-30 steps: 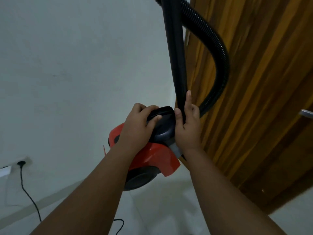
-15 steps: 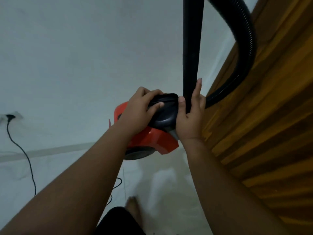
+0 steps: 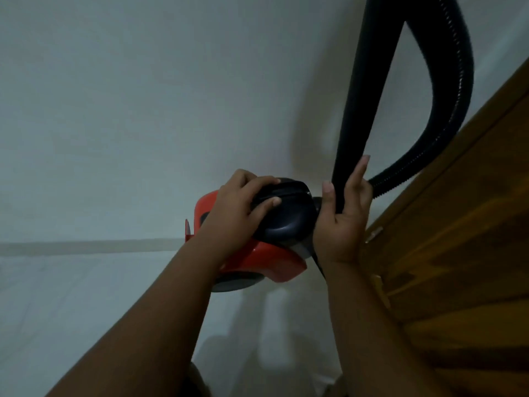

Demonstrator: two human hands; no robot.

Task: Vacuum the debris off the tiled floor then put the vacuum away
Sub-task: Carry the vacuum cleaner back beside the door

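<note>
Facing: you look down at a pale wall that fills the view from 9 to 12 o'clock.
Door: a wooden door takes the side from 2 to 5 o'clock, its grain running slantwise.
Floor: pale tiled floor spreads from 6 to 9 o'clock, meeting the wall at a grey skirting strip.
Hose: the ribbed black hose loops down from 1 o'clock and curls back toward your right hand, close to the door edge.
Tube: the smooth black tube stands nearly upright from centre to 12 o'clock, just left of the hose.
Vacuum: the vacuum, red body with a dark rounded top, sits at centre, between your two hands, in the corner where wall meets door; whether it touches the floor you cannot tell.
Left hand: your left hand lies curled over the dark top, fingers pressed on it.
Right hand: your right hand is wrapped around the foot of the tube, thumb on its left side, fingers along its right.
</note>
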